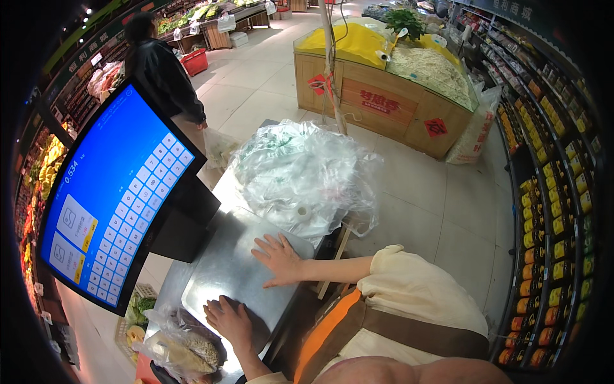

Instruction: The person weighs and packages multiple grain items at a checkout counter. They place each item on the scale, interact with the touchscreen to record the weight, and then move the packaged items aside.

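Note:
Both palms face down on the steel weighing plate (225, 269) of a scale. My left hand (230, 319) lies near its lower left edge, fingers spread and holding nothing. Farther up the plate, my right hand (278, 261) rests flat with its fingers apart, also empty. The scale's touch display (120, 192) stands at the left, lit blue with an on-screen keyboard. Beyond my right hand is a heap of clear plastic bags (307, 168), with a small white roll (303, 211) on it. Clear plastic bags of food (184, 348) sit close to my left hand.
A person (160, 67) in a dark jacket stands behind the display beside a plastic bag. A wooden bin (379, 96) stands across the aisle, a large sack (477, 129) against it. Packed shelves (547, 216) line the right. A crate of vegetables (127, 331) is at lower left.

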### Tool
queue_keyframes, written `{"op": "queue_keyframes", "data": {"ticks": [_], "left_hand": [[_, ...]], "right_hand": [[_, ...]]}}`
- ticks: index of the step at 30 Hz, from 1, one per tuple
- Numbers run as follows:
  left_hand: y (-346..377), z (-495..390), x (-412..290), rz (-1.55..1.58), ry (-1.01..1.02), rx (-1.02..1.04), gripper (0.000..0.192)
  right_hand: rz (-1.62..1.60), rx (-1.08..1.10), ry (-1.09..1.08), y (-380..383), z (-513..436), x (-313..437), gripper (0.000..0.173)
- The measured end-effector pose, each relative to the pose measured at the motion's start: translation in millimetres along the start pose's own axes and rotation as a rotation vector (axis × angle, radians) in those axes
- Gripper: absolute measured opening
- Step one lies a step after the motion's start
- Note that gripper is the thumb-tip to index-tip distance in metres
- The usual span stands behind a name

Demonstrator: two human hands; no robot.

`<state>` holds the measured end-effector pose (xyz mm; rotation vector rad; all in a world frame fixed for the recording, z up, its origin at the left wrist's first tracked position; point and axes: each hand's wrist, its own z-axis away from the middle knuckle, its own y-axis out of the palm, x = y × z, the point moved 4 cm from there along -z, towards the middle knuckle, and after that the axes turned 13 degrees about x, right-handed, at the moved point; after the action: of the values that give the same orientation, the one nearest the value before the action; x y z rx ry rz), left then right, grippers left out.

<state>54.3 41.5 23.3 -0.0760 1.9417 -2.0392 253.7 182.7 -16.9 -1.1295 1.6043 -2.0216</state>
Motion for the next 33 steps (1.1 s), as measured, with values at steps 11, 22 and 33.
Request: {"op": "queue_keyframes", "data": {"ticks": [11, 22, 33], "left_hand": [[-15.7, 3.4, -34.8, 0.22, 0.304, -0.126, 0.013], [3.0, 0.4, -24.6, 0.191, 0.246, 0.15, 0.078], [-5.6, -1.5, -12.5, 0.269, 0.171, -0.065, 0.005]], "right_hand": [[-0.278, -0.106, -0.471, 18.3, -9.5, 17.4, 0.029], [-0.108, 0.03, -0.392, 8.8, -14.1, 36.2, 0.087], [-0.569, 0.107, -0.206, 9.3, -29.6, 10.5, 0.06]]}}
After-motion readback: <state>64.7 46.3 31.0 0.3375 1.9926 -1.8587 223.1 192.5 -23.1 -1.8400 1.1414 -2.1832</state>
